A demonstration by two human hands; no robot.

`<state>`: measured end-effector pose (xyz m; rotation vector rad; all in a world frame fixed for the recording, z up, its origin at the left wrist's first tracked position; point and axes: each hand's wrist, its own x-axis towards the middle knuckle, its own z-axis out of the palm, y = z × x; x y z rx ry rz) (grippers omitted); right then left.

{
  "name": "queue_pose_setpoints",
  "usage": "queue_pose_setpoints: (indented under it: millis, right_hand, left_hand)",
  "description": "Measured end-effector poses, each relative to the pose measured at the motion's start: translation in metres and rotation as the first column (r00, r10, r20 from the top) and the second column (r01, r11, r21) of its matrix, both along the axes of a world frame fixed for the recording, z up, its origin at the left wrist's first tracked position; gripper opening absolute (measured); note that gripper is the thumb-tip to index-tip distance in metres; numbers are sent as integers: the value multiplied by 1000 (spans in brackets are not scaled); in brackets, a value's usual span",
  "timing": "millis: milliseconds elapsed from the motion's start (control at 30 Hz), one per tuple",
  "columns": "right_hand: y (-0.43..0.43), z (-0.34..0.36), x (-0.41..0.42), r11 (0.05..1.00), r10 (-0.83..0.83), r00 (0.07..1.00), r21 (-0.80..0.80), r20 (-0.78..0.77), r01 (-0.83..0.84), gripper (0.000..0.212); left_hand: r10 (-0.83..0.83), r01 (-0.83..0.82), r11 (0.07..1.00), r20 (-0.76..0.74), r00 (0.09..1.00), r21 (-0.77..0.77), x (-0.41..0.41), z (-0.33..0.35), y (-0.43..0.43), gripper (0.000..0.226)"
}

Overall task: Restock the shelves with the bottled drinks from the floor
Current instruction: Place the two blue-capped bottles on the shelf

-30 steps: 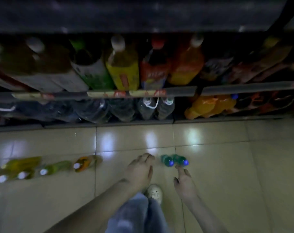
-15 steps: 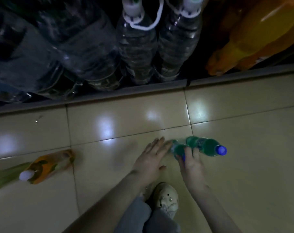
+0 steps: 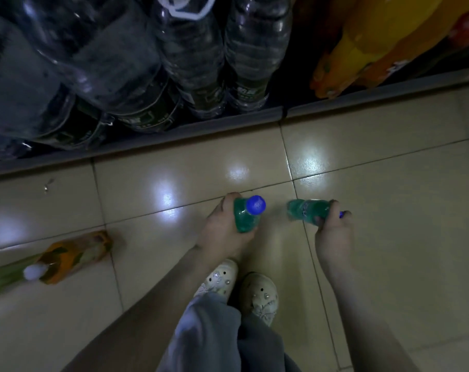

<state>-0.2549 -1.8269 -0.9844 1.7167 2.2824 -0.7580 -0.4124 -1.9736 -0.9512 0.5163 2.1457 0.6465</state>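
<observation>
My left hand (image 3: 222, 229) grips a small green bottle (image 3: 245, 218) with a blue cap, its cap pointing up toward me. A second green bottle (image 3: 307, 210) lies sideways in my right hand (image 3: 334, 232), whose fingers curl round its cap end; only a sliver of blue cap shows. Both bottles are just above the tiled floor (image 3: 375, 183), in front of the bottom shelf (image 3: 174, 135). An orange-labelled bottle (image 3: 72, 257) with a white cap lies on the floor to the left.
Large clear water bottles (image 3: 193, 57) fill the bottom shelf, with orange drink bottles (image 3: 362, 49) to their right. My two pale shoes (image 3: 241, 291) stand below the hands. A greenish bottle (image 3: 2, 277) lies at the left edge.
The head has dropped closer to the floor. My hands reached the two green bottles lying there, and each hand now holds one, the left one turned cap-up.
</observation>
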Motion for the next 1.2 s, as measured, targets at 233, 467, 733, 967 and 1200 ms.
queue_pose_setpoints:
  millis: [233, 467, 733, 967, 1200]
  right_hand:
    - [-44, 124, -12, 978, 210, 973, 18, -98, -209, 27]
    - [-83, 368, -39, 967, 40, 873, -202, -486, -156, 29]
    - [-96, 604, -88, 919, 368, 693, 130, -620, -371, 25]
    - [-86, 702, -128, 903, 361, 549, 134, -754, -409, 22]
    - [-59, 788, -149, 909, 334, 265, 235, -904, -344, 13]
  left_hand:
    - [-14, 13, 999, 24, 1000, 43, -18, 134, -23, 66]
    - [-22, 13, 994, 83, 996, 111, -38, 330, -54, 70]
    - [-135, 141, 960, -39, 990, 243, -78, 549, -84, 60]
    - [-98, 213, 904, -304, 948, 371, -126, 675, -72, 55]
    - [-21, 202, 849, -350, 936, 488, -129, 751, -52, 45]
